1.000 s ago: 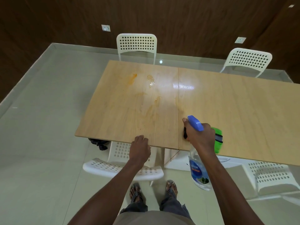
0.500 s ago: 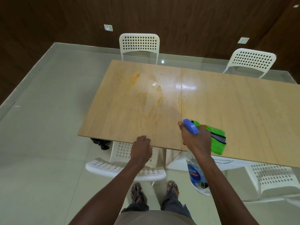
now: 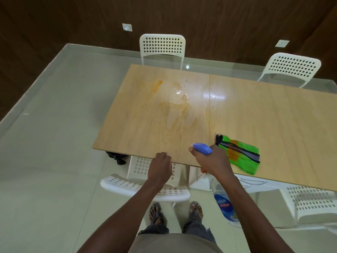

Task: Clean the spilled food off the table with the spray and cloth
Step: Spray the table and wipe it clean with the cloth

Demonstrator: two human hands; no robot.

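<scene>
A dark bundle (image 3: 116, 157) is lying under the table (image 3: 273, 125), whose orange spill (image 3: 175, 114) is sitting well beyond the left hand (image 3: 160, 167) curling on the edge. The right hand (image 3: 211, 161) is gripping the spray bottle (image 3: 221, 199) beside the green cloth (image 3: 240, 154).

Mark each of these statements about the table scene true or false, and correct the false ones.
1. The right hand holds the spray bottle by its blue head. True.
2. The green cloth lies on the floor. False: it lies on the table, beside the right hand.
3. The left hand grips the cloth. False: it rests at the table's near edge, holding nothing.
4. Orange smears mark the left half of the tabletop. True.
5. The cloth shows orange stains. True.
6. Both far chairs are black. False: both far chairs are white.
</scene>
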